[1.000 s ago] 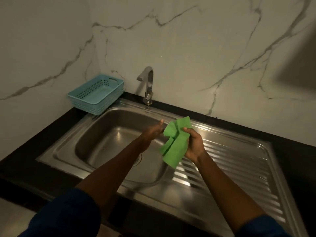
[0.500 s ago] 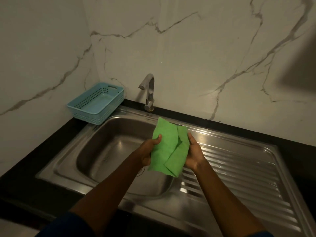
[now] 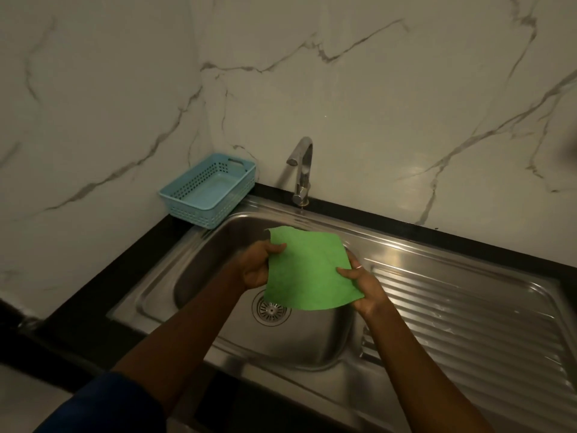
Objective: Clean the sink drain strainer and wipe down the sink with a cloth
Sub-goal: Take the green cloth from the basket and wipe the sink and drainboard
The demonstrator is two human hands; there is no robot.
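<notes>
Cloth, green and opened out flat, hangs in the air over the right half of the sink bowl, pinched between two bare hands. Left hand grips the cloth's left edge with thumb on top and fingers curled shut beneath; right hand clamps the lower right edge the same way, thumb pressed on the upper face. Drain strainer sits seated in the bowl's floor, just below and partly covered from view by the cloth's lower left corner; neither hand touches it.

The step in hand looks like readying the cloth for wiping. Done well, it likely means folding the sheet into a pad that fills one palm, freeing the other hand for the strainer, and starting from the bowl's far wall so dirt runs toward the drain. A loose flat sheet would probably bunch and skid on steel.

Counted: one cloth, one strainer, one sink with one bowl and one ribbed draining board to its right, one tap at the sink's back edge, not visibly running, one blue basket on the black tabletop at the far left corner, two hands.
</notes>
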